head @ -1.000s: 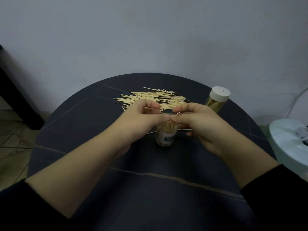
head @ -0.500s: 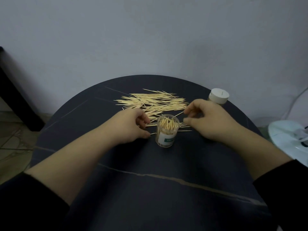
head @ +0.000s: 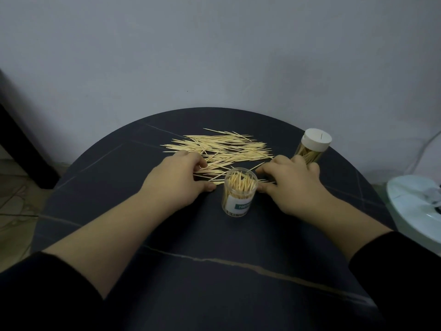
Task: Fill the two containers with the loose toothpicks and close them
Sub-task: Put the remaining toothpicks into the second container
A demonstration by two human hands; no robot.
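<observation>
A clear open container (head: 239, 197) with a white label stands at the table's middle, packed with upright toothpicks. Behind it lies a spread of loose toothpicks (head: 222, 149). My left hand (head: 177, 181) lies palm down just left of the container. Its bent fingers touch the nearest loose toothpicks and its thumb is spread apart on the table. On the container's right, my right hand (head: 294, 185) has its fingertips on the toothpicks and its thumb beside the container's rim. A second container (head: 313, 145) with a white lid on it stands at the back right, behind my right hand.
The round dark table (head: 214, 247) stands against a grey wall. A white rounded object (head: 415, 206) sits off the table's right edge. A dark piece of furniture (head: 21, 149) stands on the floor at the left.
Both hands left the container's mouth, parted to either side and dropped to the table. They now rest on the loose toothpicks behind the open container.
</observation>
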